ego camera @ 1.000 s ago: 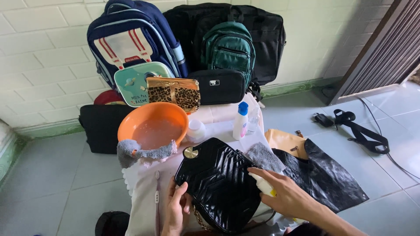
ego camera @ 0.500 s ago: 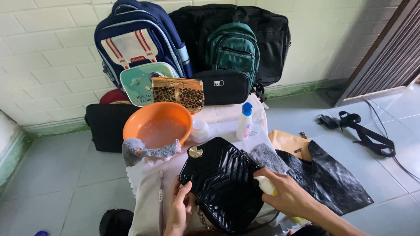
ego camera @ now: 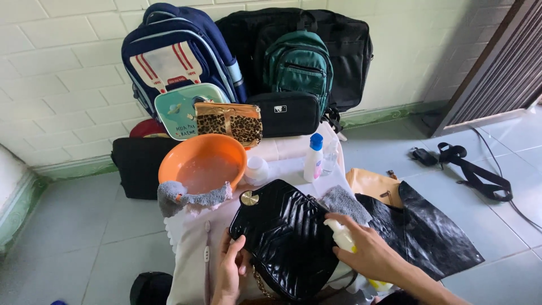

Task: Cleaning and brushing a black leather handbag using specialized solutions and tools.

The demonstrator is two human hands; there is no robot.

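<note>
In the head view, your right hand (ego camera: pixel 367 254), fingers wrapped around a small white bottle (ego camera: pixel 341 235), has slid slightly along the black quilted handbag (ego camera: pixel 285 237), so the treatment continues. Your left hand (ego camera: pixel 230 271) still pinches the handbag's 8 o'clock edge, centred on the worktop (ego camera: pixel 189 248).

Two bare hands and forearms enter from the bottom edge of the head view. The left hand (ego camera: pixel 228 271) shows no ring, no glove and no watch; its wrist runs out of the picture with no cuff or sleeve on it. The right hand (ego camera: pixel 367 254) is likewise bare, and the right forearm (ego camera: pixel 426 288) is uncovered along all of its visible length, down to the lower edge, with no sleeve, bracelet or strap on it. The fingers (ego camera: pixel 339 217) of the right hand are slender, with short, unpainted nails as far as can be told. No clothing can be made out with certainty.
</note>
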